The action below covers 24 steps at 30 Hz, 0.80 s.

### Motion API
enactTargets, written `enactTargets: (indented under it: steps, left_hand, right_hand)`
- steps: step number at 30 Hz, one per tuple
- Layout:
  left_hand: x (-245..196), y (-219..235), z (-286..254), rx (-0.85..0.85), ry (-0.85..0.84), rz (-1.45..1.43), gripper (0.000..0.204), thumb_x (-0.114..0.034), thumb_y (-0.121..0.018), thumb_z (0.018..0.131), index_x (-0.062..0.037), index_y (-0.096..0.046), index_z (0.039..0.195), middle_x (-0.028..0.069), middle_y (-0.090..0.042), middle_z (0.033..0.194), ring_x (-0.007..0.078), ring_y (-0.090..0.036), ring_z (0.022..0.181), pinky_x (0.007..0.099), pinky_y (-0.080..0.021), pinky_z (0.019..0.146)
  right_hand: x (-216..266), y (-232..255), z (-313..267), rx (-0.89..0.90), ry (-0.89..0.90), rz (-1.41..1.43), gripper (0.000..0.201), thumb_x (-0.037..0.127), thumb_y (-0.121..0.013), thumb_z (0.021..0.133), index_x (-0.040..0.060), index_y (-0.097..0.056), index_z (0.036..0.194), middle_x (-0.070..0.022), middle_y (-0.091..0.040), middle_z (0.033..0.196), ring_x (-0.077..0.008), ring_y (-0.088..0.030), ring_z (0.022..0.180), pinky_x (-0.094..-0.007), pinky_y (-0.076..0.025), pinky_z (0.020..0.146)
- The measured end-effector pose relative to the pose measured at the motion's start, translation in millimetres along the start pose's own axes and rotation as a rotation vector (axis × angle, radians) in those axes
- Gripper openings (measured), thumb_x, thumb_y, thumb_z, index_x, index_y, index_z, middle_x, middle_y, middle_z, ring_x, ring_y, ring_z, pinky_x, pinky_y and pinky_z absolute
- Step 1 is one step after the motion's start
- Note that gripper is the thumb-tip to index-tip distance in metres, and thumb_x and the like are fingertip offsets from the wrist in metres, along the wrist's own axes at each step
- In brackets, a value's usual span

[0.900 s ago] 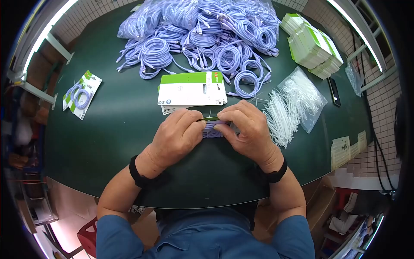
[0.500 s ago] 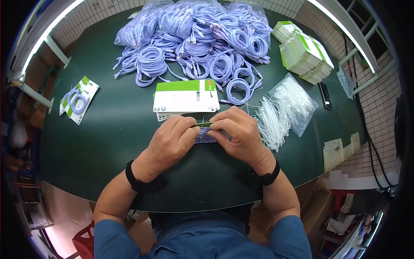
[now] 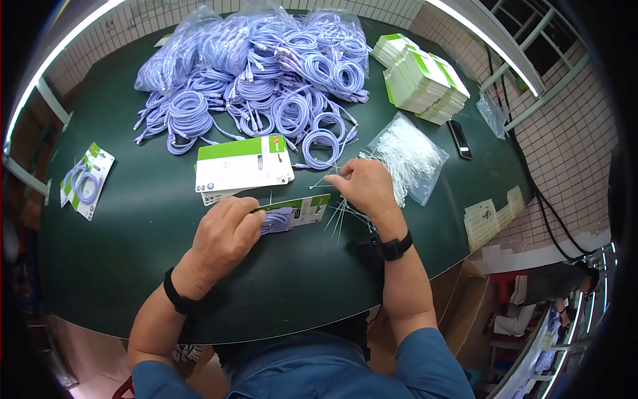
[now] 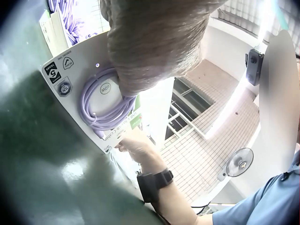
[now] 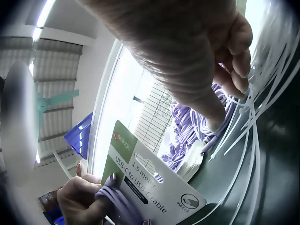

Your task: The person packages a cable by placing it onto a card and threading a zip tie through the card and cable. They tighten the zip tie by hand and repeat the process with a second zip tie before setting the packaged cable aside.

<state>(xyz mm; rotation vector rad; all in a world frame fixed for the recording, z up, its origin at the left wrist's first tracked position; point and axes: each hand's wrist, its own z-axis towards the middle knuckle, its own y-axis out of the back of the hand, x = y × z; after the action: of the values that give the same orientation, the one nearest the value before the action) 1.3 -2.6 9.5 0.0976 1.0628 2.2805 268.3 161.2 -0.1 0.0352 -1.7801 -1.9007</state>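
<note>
My left hand [image 3: 228, 229] grips one end of a white and green packaging card [image 3: 311, 210], which stands on edge above the table. A coiled lilac USB-C cable [image 4: 96, 105] lies against the card's face, partly covered by the left fingers. Just behind the card's top edge rises a thin pale strand [image 3: 270, 195]. My right hand [image 3: 367, 186] is over loose white cable ties [image 3: 340, 214], right of the card. In the right wrist view its thumb and bent fingers are apart, close to several cable ties [image 5: 255, 136].
Behind the left hand lies a stack of cards [image 3: 242, 163]. A large heap of lilac cables [image 3: 266, 73] fills the back. A bag of cable ties [image 3: 415, 159], card piles [image 3: 422, 80] and a phone [image 3: 459, 139] are on the right. A card with cable [image 3: 88, 181] lies far left.
The right hand has let go of the card and moved right to the loose cable ties. The left hand still holds the card, its right end now exposed. The head view has shifted right.
</note>
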Motion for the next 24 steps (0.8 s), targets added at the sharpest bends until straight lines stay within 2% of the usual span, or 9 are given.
enactTargets:
  steps: [4, 17, 20, 21, 24]
  left_hand:
    - [1, 0, 1, -0.010, -0.019, 0.001, 0.025, 0.002, -0.079, 0.077, -0.0009, -0.068, 0.100, 0.0121, -0.068, 0.103, 0.0295, -0.070, 0.087, 0.0411, -0.059, 0.076]
    - [0, 0, 1, -0.006, -0.042, -0.028, 0.024, 0.000, -0.078, 0.078, -0.0004, -0.068, 0.100, 0.0130, -0.068, 0.104, 0.0303, -0.070, 0.089, 0.0408, -0.059, 0.078]
    - [-1, 0, 1, 0.009, -0.047, -0.045, 0.025, -0.001, -0.078, 0.079, -0.0001, -0.068, 0.101, 0.0131, -0.068, 0.104, 0.0304, -0.070, 0.089, 0.0407, -0.059, 0.078]
    - [-1, -1, 0, 0.013, -0.047, -0.048, 0.025, -0.001, -0.078, 0.079, -0.0001, -0.068, 0.101, 0.0131, -0.068, 0.104, 0.0304, -0.070, 0.089, 0.0407, -0.059, 0.078]
    - [-6, -1, 2, 0.019, -0.071, -0.071, 0.025, -0.001, -0.078, 0.078, -0.0001, -0.069, 0.101, 0.0129, -0.068, 0.103, 0.0304, -0.070, 0.090, 0.0408, -0.060, 0.078]
  right_hand:
    - [-6, -11, 5, 0.039, -0.031, 0.003, 0.023, 0.027, -0.084, 0.082, 0.0039, -0.081, 0.085, -0.0159, -0.078, 0.080, -0.0347, -0.076, 0.077, -0.0445, -0.061, 0.077]
    - [-9, -16, 2, -0.020, -0.006, -0.103, 0.020, 0.022, -0.076, 0.087, 0.0017, -0.075, 0.087, -0.0210, -0.076, 0.085, -0.0427, -0.073, 0.082, -0.0513, -0.060, 0.079]
    - [-7, 4, 0, -0.096, -0.020, -0.009, 0.018, 0.018, -0.077, 0.088, 0.0001, -0.073, 0.088, -0.0184, -0.077, 0.083, -0.0348, -0.075, 0.077, -0.0458, -0.060, 0.074]
    - [-8, 8, 0, -0.094, -0.023, -0.007, 0.018, 0.018, -0.077, 0.088, 0.0001, -0.073, 0.088, -0.0184, -0.077, 0.083, -0.0348, -0.075, 0.077, -0.0458, -0.060, 0.074]
    - [-12, 18, 4, -0.116, -0.056, 0.625, 0.013, 0.012, -0.079, 0.093, -0.0003, -0.074, 0.093, -0.0119, -0.078, 0.083, -0.0192, -0.073, 0.073, -0.0326, -0.057, 0.067]
